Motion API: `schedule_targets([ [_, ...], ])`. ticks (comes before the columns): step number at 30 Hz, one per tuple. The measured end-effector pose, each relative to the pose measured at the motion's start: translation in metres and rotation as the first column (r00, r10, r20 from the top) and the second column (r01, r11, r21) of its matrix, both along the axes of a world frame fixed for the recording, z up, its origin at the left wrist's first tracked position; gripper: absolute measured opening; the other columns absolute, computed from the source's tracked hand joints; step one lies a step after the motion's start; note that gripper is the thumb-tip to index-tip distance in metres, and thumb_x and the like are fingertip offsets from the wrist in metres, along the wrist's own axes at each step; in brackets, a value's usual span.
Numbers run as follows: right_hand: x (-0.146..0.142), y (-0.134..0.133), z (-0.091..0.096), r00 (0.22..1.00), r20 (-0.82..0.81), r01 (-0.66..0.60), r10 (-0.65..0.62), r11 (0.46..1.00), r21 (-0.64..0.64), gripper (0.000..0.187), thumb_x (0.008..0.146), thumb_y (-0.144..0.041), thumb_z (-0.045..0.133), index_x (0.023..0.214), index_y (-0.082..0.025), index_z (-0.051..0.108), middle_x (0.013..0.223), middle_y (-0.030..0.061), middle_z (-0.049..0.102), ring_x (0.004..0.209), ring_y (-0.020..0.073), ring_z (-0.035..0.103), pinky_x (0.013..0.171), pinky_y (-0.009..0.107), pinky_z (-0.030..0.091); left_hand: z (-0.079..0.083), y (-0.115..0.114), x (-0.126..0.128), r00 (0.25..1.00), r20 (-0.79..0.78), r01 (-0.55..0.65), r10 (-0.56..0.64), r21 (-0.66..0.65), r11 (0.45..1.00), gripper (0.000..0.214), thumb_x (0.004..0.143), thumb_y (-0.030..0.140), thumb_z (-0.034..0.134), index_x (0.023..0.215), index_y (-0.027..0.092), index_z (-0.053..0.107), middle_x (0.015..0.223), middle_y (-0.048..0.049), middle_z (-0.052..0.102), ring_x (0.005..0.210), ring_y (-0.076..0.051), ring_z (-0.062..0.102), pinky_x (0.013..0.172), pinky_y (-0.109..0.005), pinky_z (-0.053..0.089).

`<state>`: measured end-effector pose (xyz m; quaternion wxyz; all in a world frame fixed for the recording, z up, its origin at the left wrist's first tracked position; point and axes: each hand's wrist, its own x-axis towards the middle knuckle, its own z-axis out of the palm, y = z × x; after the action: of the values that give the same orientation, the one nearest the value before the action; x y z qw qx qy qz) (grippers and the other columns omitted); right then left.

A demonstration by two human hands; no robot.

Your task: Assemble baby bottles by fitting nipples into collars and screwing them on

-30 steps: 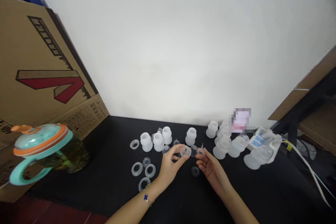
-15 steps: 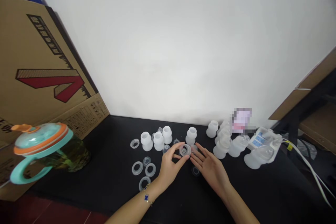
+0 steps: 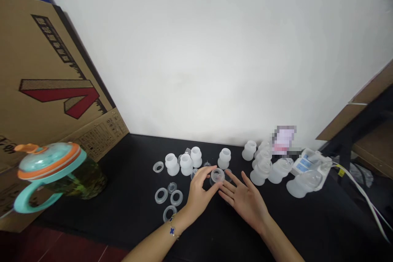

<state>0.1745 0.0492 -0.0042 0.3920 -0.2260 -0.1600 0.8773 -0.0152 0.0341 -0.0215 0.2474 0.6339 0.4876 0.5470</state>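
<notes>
Between the thumb and fingers of my left hand [image 3: 197, 191] is a clear bottle collar [image 3: 217, 175], with what looks like a nipple set inside it. My right hand [image 3: 247, 202] is spread with the palm turned up, its fingertips at the collar's right edge; whether they press on it I cannot tell. Behind the collar stands a small white bottle [image 3: 224, 158]. Several more white bottles [image 3: 186, 164] are left of it. Loose clear collars [image 3: 161, 195] and a clear nipple [image 3: 172, 188] lie on the black table [image 3: 129, 180] left of my left hand.
At the right stand several bottles with clear tops [image 3: 260, 171], beside a white device [image 3: 310, 161] with a cable [image 3: 362, 188]. A large jug [image 3: 50, 161] with an orange spout is at the left, before a cardboard box [image 3: 61, 61]. A white wall [image 3: 215, 57] rises behind.
The fingers of my right hand have shifted slightly left and lower along the collar and are spread wider. My left hand keeps the collar at about the same place.
</notes>
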Motion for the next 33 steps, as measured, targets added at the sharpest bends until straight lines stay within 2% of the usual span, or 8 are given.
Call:
schedule_targets([
  [9,-0.0006,-0.0029,0.0059,1.000,0.008,-0.006,0.006,1.000,0.020,0.057,0.094,-0.056,0.057,0.139,-0.021,0.055,0.132,0.0137,0.068,0.123,0.0260,0.064,0.108,0.044,0.045,-0.0033,0.0009,0.0016,0.995,-0.101,0.012,-0.011,0.004,1.000,0.037,0.085,0.025,0.073,0.122,0.026,0.068,0.123,-0.0078,0.070,0.116,-0.028,0.063,0.100,-0.046,0.053],
  [18,0.0003,-0.0027,0.0057,0.999,-0.034,-0.023,0.024,1.000,0.012,0.058,0.096,-0.056,0.055,0.142,-0.020,0.052,0.131,0.0141,0.068,0.125,0.0255,0.062,0.112,0.043,0.040,-0.0028,0.0002,0.0017,0.991,-0.135,0.019,-0.020,-0.010,1.000,0.036,0.086,0.025,0.072,0.122,0.026,0.068,0.123,-0.0083,0.071,0.116,-0.029,0.063,0.100,-0.048,0.053],
  [27,0.0002,-0.0029,0.0049,1.000,-0.018,-0.008,0.009,1.000,0.014,0.058,0.096,-0.056,0.055,0.142,-0.020,0.053,0.130,0.0139,0.069,0.124,0.0270,0.063,0.111,0.046,0.040,-0.0025,0.0013,0.0023,0.992,-0.115,0.042,-0.045,-0.026,0.999,0.038,0.086,0.023,0.072,0.123,0.026,0.067,0.122,-0.0075,0.071,0.112,-0.027,0.066,0.094,-0.043,0.056],
  [33,0.0010,-0.0023,0.0010,0.999,0.048,-0.002,-0.001,0.998,0.064,0.055,0.094,-0.050,0.059,0.139,-0.019,0.057,0.130,0.0140,0.070,0.121,0.0261,0.064,0.105,0.042,0.044,-0.0023,0.0005,0.0030,0.991,-0.121,0.053,-0.055,-0.023,0.998,0.038,0.086,0.027,0.072,0.124,0.026,0.067,0.122,-0.0083,0.071,0.111,-0.028,0.066,0.090,-0.042,0.058],
])
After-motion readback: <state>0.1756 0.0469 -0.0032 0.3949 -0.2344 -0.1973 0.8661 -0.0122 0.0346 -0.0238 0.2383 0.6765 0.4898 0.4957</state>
